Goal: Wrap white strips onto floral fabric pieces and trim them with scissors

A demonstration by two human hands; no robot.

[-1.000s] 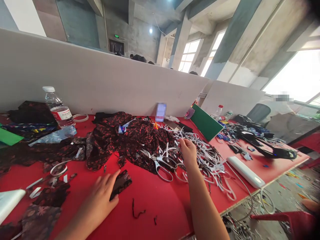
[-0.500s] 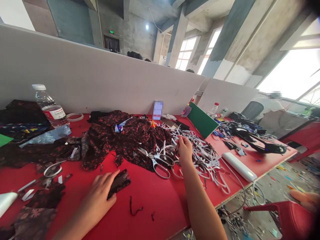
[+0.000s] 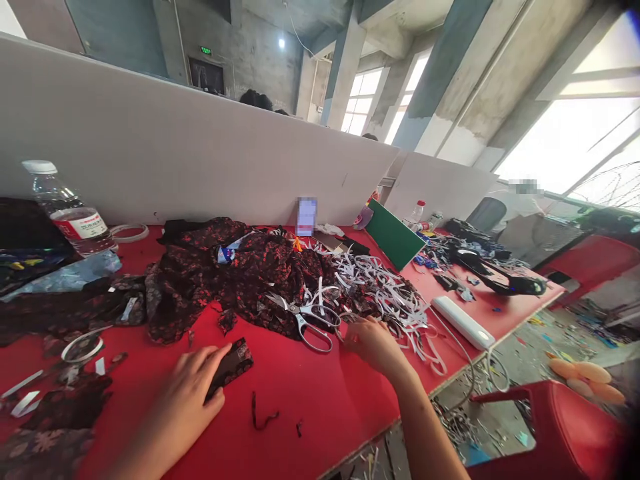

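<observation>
My left hand (image 3: 187, 390) lies flat on the red table (image 3: 300, 393), fingers stretched out and resting on the left end of a small dark patterned fabric piece (image 3: 235, 360). My right hand (image 3: 373, 343) sits low on the table just right of the silver scissors (image 3: 305, 320), with its fingers curled near the scissor handles and the heap of white paper strips (image 3: 385, 297). What its fingers hold, if anything, is hidden. A large dark red-flowered cloth (image 3: 235, 277) lies bunched behind the scissors.
A water bottle (image 3: 65, 210) stands at the back left before a grey partition (image 3: 200, 153). A green board (image 3: 395, 237), a white power strip (image 3: 463, 322) and black gear (image 3: 495, 277) lie to the right. A red chair (image 3: 555, 427) stands beyond the table edge. Fabric scraps cover the left.
My right hand has come down from the paper-strip heap to the table beside the scissors. The view has swung to the right. My left hand stays on the fabric piece.
</observation>
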